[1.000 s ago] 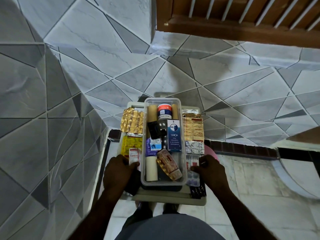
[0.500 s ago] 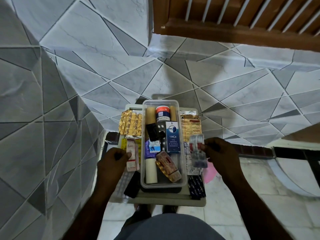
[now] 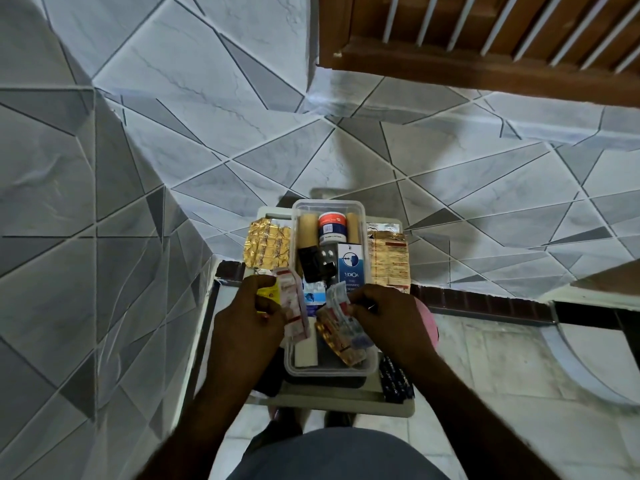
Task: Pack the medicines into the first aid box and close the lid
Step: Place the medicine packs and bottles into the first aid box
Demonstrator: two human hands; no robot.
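The clear, open-topped box (image 3: 330,368) holds medicines. Left grip (image 3: 249,317) pinches a white-red packet (image 3: 292,304); right grip (image 3: 388,313) pinches a blister strip (image 3: 337,298).

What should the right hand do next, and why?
Probably lower and release the strips: the right hand pinches them over the open box, above medicines already inside. The pack in the left hand can follow.
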